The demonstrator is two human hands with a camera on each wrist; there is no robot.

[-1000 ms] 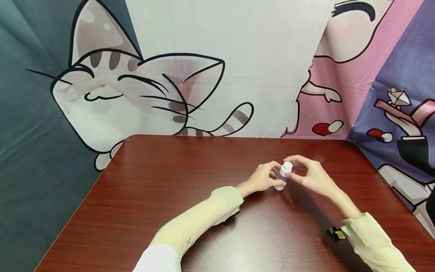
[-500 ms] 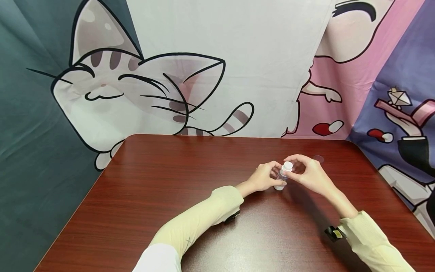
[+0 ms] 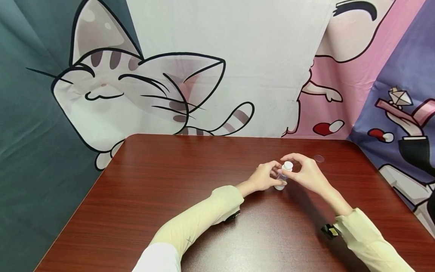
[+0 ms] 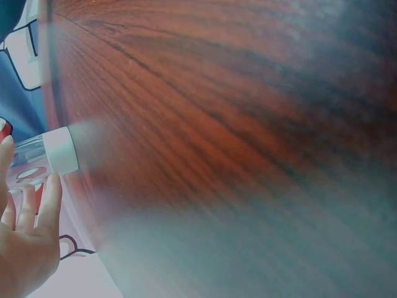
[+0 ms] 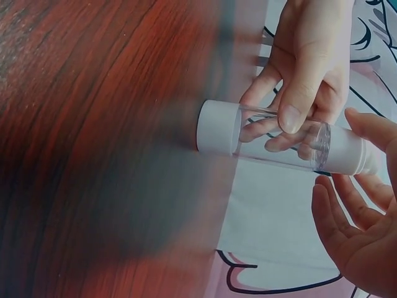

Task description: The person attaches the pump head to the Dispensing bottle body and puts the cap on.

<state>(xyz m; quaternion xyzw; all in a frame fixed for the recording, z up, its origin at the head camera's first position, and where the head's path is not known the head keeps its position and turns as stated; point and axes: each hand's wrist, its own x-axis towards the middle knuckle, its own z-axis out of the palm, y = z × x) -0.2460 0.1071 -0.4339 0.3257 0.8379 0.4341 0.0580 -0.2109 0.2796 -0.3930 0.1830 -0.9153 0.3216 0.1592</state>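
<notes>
In the head view a small clear bottle [image 3: 280, 184] with a white base and white top leans slightly to the right. My left hand [image 3: 261, 177] grips its clear body. In the right wrist view the left thumb lies across the front, and the left fingers [image 5: 288, 139] show through the wall. My right hand [image 3: 308, 174] curves its thumb and fingers round the white top [image 5: 344, 151]. How firmly its fingertips press cannot be told. The left wrist view shows the white base [image 4: 61, 151] beside the left fingers. Whether the base touches the table is unclear.
A thin transparent disc [image 3: 318, 158] lies on the reddish-brown wooden table [image 3: 190, 162], right of the hands. Behind the table hangs a cartoon cloth backdrop [image 3: 272, 56]. A small black device [image 3: 330, 231] sits at the right cuff.
My right hand has shifted slightly left and closer round the bottle's top, its thumb passing further across the front. The left hand and bottle have hardly moved.
</notes>
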